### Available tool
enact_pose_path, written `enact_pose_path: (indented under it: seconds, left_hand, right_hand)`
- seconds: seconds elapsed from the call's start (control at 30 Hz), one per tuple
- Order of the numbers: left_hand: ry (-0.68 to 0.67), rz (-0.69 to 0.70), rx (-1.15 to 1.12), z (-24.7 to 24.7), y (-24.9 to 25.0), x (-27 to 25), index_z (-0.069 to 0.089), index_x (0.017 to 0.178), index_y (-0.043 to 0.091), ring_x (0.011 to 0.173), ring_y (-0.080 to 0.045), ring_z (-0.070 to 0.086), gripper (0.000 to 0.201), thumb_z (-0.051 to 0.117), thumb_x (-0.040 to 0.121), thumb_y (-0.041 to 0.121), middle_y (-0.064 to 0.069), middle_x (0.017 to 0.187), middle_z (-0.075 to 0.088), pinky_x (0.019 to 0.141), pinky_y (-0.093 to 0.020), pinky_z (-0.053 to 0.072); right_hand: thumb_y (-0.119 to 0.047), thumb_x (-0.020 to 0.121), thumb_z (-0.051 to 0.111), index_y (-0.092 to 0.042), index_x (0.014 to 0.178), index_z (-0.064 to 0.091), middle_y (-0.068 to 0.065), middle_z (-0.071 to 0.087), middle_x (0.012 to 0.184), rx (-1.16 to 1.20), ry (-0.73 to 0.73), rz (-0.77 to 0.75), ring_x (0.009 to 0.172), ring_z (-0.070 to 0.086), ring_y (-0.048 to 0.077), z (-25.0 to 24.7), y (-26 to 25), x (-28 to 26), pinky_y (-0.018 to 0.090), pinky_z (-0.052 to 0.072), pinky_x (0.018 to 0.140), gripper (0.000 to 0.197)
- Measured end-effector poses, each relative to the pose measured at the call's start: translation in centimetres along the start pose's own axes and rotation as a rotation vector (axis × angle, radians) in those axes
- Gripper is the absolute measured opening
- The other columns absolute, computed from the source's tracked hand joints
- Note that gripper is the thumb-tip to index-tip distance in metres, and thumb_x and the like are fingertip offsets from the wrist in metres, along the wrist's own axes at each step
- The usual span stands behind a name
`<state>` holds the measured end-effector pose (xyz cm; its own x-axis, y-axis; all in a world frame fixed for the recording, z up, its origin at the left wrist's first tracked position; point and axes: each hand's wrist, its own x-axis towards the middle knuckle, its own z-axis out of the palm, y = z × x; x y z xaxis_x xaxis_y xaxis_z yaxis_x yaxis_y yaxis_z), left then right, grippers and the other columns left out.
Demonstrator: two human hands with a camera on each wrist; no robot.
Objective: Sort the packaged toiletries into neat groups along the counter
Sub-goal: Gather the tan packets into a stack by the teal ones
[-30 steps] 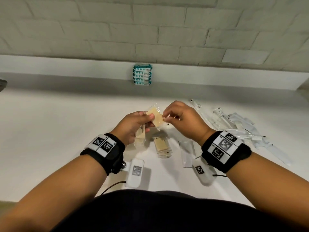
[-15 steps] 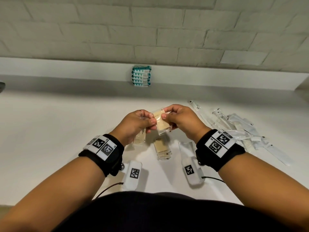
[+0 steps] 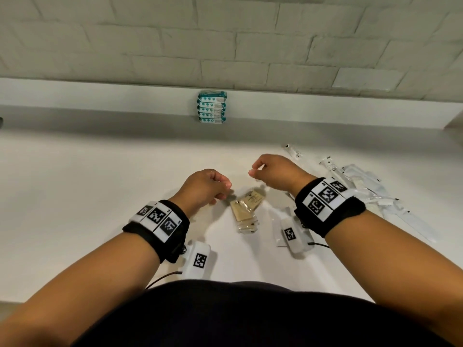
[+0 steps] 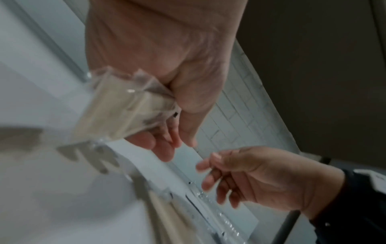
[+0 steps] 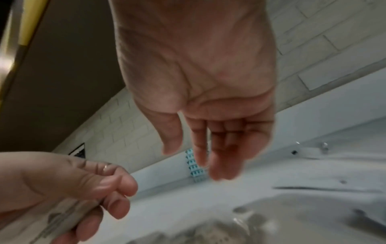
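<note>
A small pile of tan packets in clear wrap (image 3: 246,215) lies on the white counter (image 3: 75,196) between my hands, with one packet (image 3: 254,198) tilted across its top. My left hand (image 3: 215,189) hovers just left of the pile. In the left wrist view its thumb and fingers pinch a couple of clear-wrapped tan packets (image 4: 125,105). My right hand (image 3: 258,171) hangs above and to the right of the pile, and in the right wrist view its fingers (image 5: 208,156) are loose and hold nothing. A stack of teal packets (image 3: 212,107) stands against the back ledge.
Long clear-wrapped items (image 3: 363,191) lie in a loose heap on the right of the counter. A flat white sachet (image 3: 279,236) lies near my right wrist. The brick wall and ledge (image 3: 100,96) close off the back.
The hands have parted. My right hand let go of the tan packet and drew away to the right. A packet now lies tilted on the pile, and my left hand dropped lower.
</note>
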<state>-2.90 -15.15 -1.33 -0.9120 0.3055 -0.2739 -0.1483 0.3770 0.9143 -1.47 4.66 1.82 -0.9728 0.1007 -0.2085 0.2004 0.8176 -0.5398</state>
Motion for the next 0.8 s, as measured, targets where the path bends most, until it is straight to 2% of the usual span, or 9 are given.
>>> enact_pose_path:
  seconds: [0.1,0.2,0.27,0.33,0.4,0.5,0.6,0.73,0.8]
  left_hand:
    - [-0.088,0.087,0.252,0.5,-0.2,-0.3,0.071,0.087,0.019,0.068,-0.008,0.061,0.005,0.069,0.084,0.022,0.008,0.08,0.07,0.067,-0.027,0.049]
    - [-0.222,0.199,0.609,1.4,0.1,-0.9,0.076,0.089,0.026,0.081,-0.004,0.06,0.009,0.07,0.082,0.028,0.011,0.09,0.07,0.065,-0.019,0.045]
    - [-0.267,0.224,0.697,1.9,0.2,-1.2,0.077,0.091,0.024,0.086,-0.007,0.063,0.011,0.072,0.081,0.027,0.007,0.092,0.07,0.073,-0.024,0.05]
    - [-0.282,0.26,0.738,2.2,0.1,-1.3,0.077,0.089,0.022,0.087,-0.01,0.064,0.012,0.074,0.079,0.025,0.003,0.092,0.069,0.081,-0.028,0.052]
    - [-0.295,0.266,0.76,2.2,0.1,-1.3,0.077,0.089,0.022,0.088,-0.011,0.064,0.012,0.074,0.078,0.025,0.004,0.094,0.069,0.083,-0.03,0.052]
    - [-0.312,0.252,0.764,2.0,0.1,-1.3,0.077,0.091,0.023,0.09,-0.011,0.064,0.013,0.074,0.078,0.023,0.004,0.097,0.07,0.084,-0.032,0.052]
    - [-0.333,0.255,0.766,1.9,0.2,-1.3,0.077,0.094,0.023,0.092,-0.011,0.064,0.015,0.074,0.079,0.022,0.004,0.1,0.07,0.086,-0.032,0.051]
    - [-0.315,0.276,0.826,1.7,0.1,-1.2,0.075,0.096,0.025,0.096,-0.011,0.059,0.015,0.071,0.082,0.03,0.009,0.104,0.061,0.084,-0.03,0.049]
    - [-0.235,0.314,0.832,1.7,0.3,-1.1,0.074,0.094,0.027,0.092,-0.01,0.057,0.015,0.068,0.084,0.036,0.012,0.097,0.056,0.078,-0.028,0.046]
  right_hand:
    - [-0.039,0.098,0.043,-0.004,0.103,0.063,0.01,0.065,0.101,-0.418,-0.186,0.093,0.089,0.059,0.023,0.7,1.2,0.7,0.03,0.044,0.075,0.041]
    - [-0.04,0.095,0.048,-0.005,0.103,0.063,0.005,0.062,0.085,-0.448,-0.214,0.148,0.074,0.055,0.019,1.0,1.9,0.6,0.028,0.042,0.064,0.04]
    - [-0.047,0.091,0.054,-0.011,0.123,0.058,0.004,0.065,0.112,-0.376,-0.218,0.114,0.097,0.06,0.02,1.3,2.2,0.6,0.03,0.047,0.081,0.049]
    - [-0.05,0.087,0.061,-0.023,0.141,0.043,-0.003,0.05,0.142,-0.251,-0.259,0.049,0.125,0.05,0.02,1.9,1.8,0.4,0.035,0.04,0.103,0.063]
    - [-0.043,0.09,0.06,-0.031,0.144,0.04,-0.007,0.048,0.145,-0.227,-0.324,0.006,0.127,0.05,0.018,2.5,1.3,0.4,0.037,0.038,0.107,0.059]
    - [-0.04,0.096,0.049,-0.026,0.126,0.054,-0.001,0.062,0.122,-0.395,-0.324,-0.048,0.107,0.057,0.019,2.7,0.5,0.4,0.036,0.046,0.093,0.034]
    - [-0.051,0.094,0.047,-0.014,0.101,0.058,0.004,0.064,0.096,-0.516,-0.256,-0.037,0.089,0.058,0.021,2.1,0.5,0.0,0.034,0.047,0.077,0.039]
    - [-0.014,0.085,0.056,-0.011,0.089,0.057,0.005,0.062,0.096,-0.574,-0.179,0.053,0.082,0.055,0.021,1.3,1.6,0.0,0.027,0.042,0.061,0.005]
    - [-0.009,0.084,0.054,-0.007,0.093,0.059,0.009,0.064,0.097,-0.513,-0.184,0.119,0.079,0.056,0.023,0.8,2.3,-0.2,0.025,0.042,0.055,0.01]
